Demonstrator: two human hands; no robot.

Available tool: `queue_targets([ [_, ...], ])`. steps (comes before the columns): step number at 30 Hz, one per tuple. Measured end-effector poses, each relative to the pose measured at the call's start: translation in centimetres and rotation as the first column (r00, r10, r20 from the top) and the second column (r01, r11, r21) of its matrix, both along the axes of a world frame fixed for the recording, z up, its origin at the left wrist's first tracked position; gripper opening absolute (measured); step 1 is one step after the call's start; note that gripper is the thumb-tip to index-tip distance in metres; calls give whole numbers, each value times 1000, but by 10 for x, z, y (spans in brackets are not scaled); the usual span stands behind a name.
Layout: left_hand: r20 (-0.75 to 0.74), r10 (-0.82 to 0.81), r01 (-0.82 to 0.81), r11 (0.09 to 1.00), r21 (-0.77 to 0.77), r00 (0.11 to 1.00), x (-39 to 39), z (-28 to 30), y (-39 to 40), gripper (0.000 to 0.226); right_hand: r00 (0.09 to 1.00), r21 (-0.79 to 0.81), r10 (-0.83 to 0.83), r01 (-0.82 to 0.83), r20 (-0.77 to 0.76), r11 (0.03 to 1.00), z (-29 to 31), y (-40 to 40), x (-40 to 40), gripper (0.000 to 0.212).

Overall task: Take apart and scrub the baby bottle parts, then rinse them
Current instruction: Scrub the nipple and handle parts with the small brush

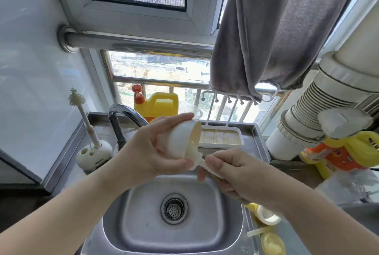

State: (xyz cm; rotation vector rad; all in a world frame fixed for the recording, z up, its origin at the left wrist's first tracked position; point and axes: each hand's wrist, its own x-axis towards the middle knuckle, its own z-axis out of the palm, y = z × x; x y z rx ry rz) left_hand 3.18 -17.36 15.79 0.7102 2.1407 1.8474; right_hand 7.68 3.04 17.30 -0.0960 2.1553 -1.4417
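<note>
Two hands meet over the sink point(225, 209), and the whole next move turns on how they line up. My left hand point(147, 148) grips the white bottle body point(184, 140), fingers and thumb wrapped round it, with its open mouth tipped to the right and a little toward me. Its long axis runs from upper left to lower right, so the mouth points straight at my right hand point(227, 170). That hand pinches the handle of a white brush point(203, 161), whose head sits right at the lower lip of the mouth, touching or just entering; I cannot tell how deep it goes.

I judge the scrub of the body is the step in hand, and the brush should travel along that same slanted axis, up and left into the bottle. The right hand is the nearer one for the push; the left only needs to hold steady.

Room is fair below, with the basin and drain point(174, 208) underneath. The tap point(121, 119) arches just behind my left hand, so a backward pull would knock it. A white tray point(221, 139) lies just beyond the bottle. Other bottle parts point(266, 216), pale and yellow, lie on the counter to the right of the sink, near my right forearm. A second brush point(82, 111) stands in its holder at the far left.
</note>
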Motion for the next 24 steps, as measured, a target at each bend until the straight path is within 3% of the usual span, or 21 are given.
queue_targets([
  [2, -65, -9, 8, 1000, -20, 998, 3, -1, 1, 72, 998, -107, -3, 10, 66, 994, -1, -4, 3, 34],
  [3, -76, -18, 17, 1000, -10, 997, 4, -2, 2, 71, 1000, -49, 17, -17, -3, 999, -5, -5, 3, 33],
  [5, -13, -32, 33, 998, 59, 999, 6, -5, 5, 68, 953, 256, 98, -22, -287, 966, -7, -4, -2, 31],
  [7, 78, -38, 29, 994, 107, 996, 5, -5, 7, 64, 833, 513, 194, 122, -519, 850, -9, 0, -5, 37],
  [9, 100, -28, 19, 996, 89, 995, 1, -2, 10, 61, 703, 635, 275, 317, -656, 705, -11, 0, -3, 50],
  [11, 115, -31, 21, 996, 87, 993, 0, -1, 12, 59, 648, 647, 304, 389, -698, 656, -15, -9, 3, 52],
  [14, 138, -34, 20, 995, 102, 990, 5, -6, 13, 59, 730, 576, 250, 234, -637, 784, -19, -7, 5, 59],
  [15, 147, -22, 6, 995, 103, 989, 6, -8, 12, 60, 732, 594, 290, 192, -617, 781, -17, -3, 5, 56],
  [17, 203, -5, -23, 990, 136, 979, 6, -11, 9, 61, 654, 746, 467, 233, -595, 624, -10, 5, 7, 33],
  [19, 279, -16, -32, 986, 166, 960, 4, -11, 7, 62, 540, 729, 493, 449, -682, 516, -1, 13, 7, 20],
  [21, 330, -44, -14, 985, 171, 943, 3, -9, 8, 64, 414, 670, 531, 525, -739, 525, 8, 19, 4, 23],
  [24, 318, -85, 19, 979, 205, 944, 3, -4, 10, 71, 404, 658, 522, 524, -751, 541, 11, 14, 1, 31],
])
